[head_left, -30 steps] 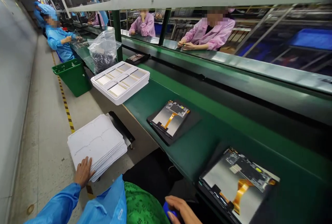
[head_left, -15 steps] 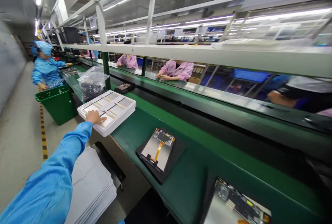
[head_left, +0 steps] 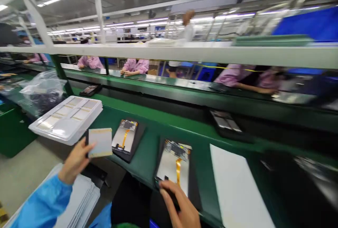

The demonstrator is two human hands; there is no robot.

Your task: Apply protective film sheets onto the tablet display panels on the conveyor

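A flat tablet battery (head_left: 100,143), pale grey with tan strips along two edges and a black strip at one end, is pinched in my left hand (head_left: 76,157), in front of the white plastic tray (head_left: 79,131). Similar batteries lie in the tray's compartments. My right hand (head_left: 182,207) has its fingertips closed at the lower left corner of a tablet without its back cover (head_left: 169,164), circuit board and orange ribbon cable showing. That tablet rests on a black pad. Another opened tablet (head_left: 124,136) lies to its left on a black pad.
A white sheet (head_left: 237,185) lies right of the tablets on the green bench (head_left: 148,171). Farther back are a dark device (head_left: 224,120) and a clear bag (head_left: 44,90). A green bin (head_left: 16,133) and stacked white sheets (head_left: 81,196) stand lower left. Co-workers in pink sit opposite.
My left hand has left the tray and come right with a battery in it. My right hand has come into view at the nearer tablet. The view has turned right.
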